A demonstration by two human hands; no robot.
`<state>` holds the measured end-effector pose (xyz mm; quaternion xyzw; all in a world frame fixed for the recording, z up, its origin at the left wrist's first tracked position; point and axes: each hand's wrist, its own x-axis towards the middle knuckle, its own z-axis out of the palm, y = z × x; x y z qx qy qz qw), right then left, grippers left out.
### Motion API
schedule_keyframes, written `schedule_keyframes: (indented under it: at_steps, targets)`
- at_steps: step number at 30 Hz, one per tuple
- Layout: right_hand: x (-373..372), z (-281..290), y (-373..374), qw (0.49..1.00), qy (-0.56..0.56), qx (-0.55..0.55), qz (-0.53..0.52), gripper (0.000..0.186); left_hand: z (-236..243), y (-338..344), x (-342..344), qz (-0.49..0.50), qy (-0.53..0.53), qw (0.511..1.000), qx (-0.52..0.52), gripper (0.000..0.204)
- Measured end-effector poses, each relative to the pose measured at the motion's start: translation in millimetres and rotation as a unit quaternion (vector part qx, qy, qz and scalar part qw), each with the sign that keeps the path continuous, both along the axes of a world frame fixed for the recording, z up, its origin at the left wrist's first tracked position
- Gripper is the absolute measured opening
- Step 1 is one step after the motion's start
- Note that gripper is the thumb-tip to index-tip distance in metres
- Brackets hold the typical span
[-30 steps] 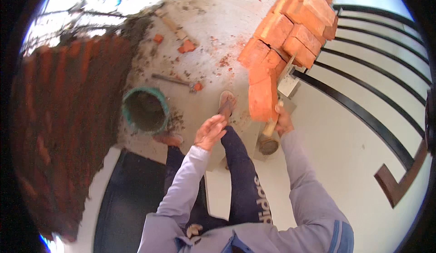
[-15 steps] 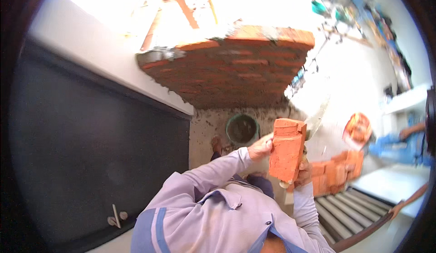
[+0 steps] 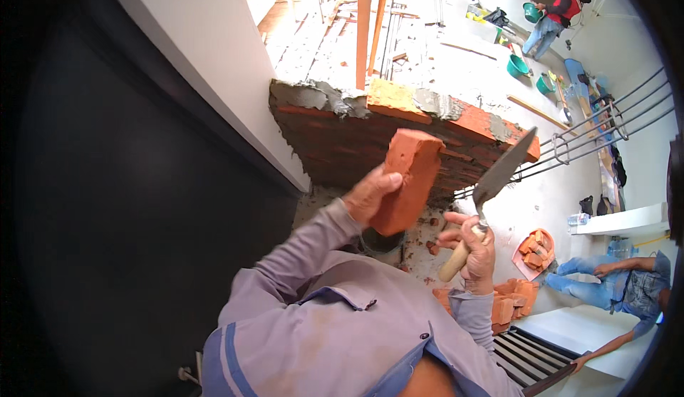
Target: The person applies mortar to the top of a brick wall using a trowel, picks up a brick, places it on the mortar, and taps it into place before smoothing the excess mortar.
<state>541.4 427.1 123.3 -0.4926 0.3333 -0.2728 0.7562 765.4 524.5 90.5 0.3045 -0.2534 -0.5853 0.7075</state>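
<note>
My left hand (image 3: 372,196) is closed round the side of an orange-red brick (image 3: 410,183), tilted and held up in front of a low brick wall (image 3: 320,137). Along the wall's top, grey mortar (image 3: 313,98) lies at the left end and in patches, with a yellowish-orange brick (image 3: 399,99) between. A pointed trowel (image 3: 506,163) is in my right hand (image 3: 476,251), gripped by its wooden handle with some fingers lifted; its blade points up and right. Below the held brick is a dark bucket (image 3: 381,242), mostly hidden by the brick and my arm.
A dark door (image 3: 142,183) fills the left side. Stacked bricks (image 3: 511,301) and a pink basin (image 3: 519,263) of brick pieces sit at right, near a seated person (image 3: 630,283) and a slatted rack (image 3: 531,358). Steel bars (image 3: 598,130) stick out beyond the wall. Another person (image 3: 559,16) stands far off.
The brick, earlier between both hands, is now in my left hand alone, further up and left. My right hand has come away with the trowel raised. The view has shifted.
</note>
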Motion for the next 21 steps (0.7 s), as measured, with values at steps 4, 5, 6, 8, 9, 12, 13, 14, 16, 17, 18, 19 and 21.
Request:
schedule_keyframes:
  at_steps: [4, 5, 6, 8, 9, 12, 13, 14, 16, 17, 18, 19, 21]
  targets:
    - [-7.0, -42.9, -4.2, 0.999, 0.003, -0.030, -0.034, 0.021, 87.9, 17.6, 126.4, 0.006, -0.333, 0.942, 0.049, 0.084]
    - [-0.4, -45.2, 3.7, 0.997, -0.006, 0.013, -0.073, 0.017, 85.1, 10.3, 152.1, 0.079, -0.431, 0.899, -0.004, 0.083]
    - [6.1, -50.1, 9.1, 0.997, -0.005, 0.017, -0.077, 0.017, 87.9, 2.9, 183.2, 0.174, -0.695, 0.697, 0.014, 0.085]
    - [14.7, -63.4, 17.6, 0.989, -0.017, 0.083, -0.118, 0.016, 101.8, -18.0, 223.1, 0.127, -0.756, 0.638, 0.074, 0.090]
    - [22.5, -66.7, 20.7, 0.989, -0.017, 0.090, -0.115, 0.014, 101.8, -26.4, 235.7, 0.109, -0.791, 0.595, 0.089, 0.090]
    - [34.4, -64.9, 32.4, 0.990, -0.039, 0.094, -0.097, 0.016, 73.9, -48.2, 264.0, 0.048, -0.823, 0.554, 0.116, 0.093]
    - [38.6, -57.9, 36.4, 0.989, -0.034, 0.103, -0.103, 0.031, 64.0, -50.6, 269.1, 0.031, -0.809, 0.569, 0.145, 0.095]
    - [38.9, -53.9, 38.2, 0.988, -0.031, 0.102, -0.107, 0.031, 53.7, -54.7, 272.7, 0.028, -0.807, 0.573, 0.141, 0.095]
    - [39.9, -48.0, 37.9, 0.993, -0.011, 0.082, -0.088, 0.043, 34.8, -60.8, 283.7, -0.015, -0.823, 0.544, 0.163, 0.096]
    - [41.0, -46.9, 36.7, 0.993, -0.007, 0.080, -0.091, 0.043, 19.4, -63.4, 290.1, -0.005, -0.829, 0.538, 0.154, 0.094]
    - [41.9, -45.6, 37.2, 0.993, 0.002, 0.069, -0.098, 0.045, 7.1, -62.7, 295.4, -0.008, -0.827, 0.540, 0.152, 0.094]
    - [43.0, -44.9, 38.0, 0.993, 0.011, 0.057, -0.104, 0.046, -4.7, -61.0, 301.3, 0.005, -0.824, 0.545, 0.154, 0.094]
    - [46.1, -44.2, 38.7, 0.993, 0.025, 0.047, -0.104, 0.048, -6.2, -65.6, 299.0, 0.017, -0.818, 0.555, 0.151, 0.095]
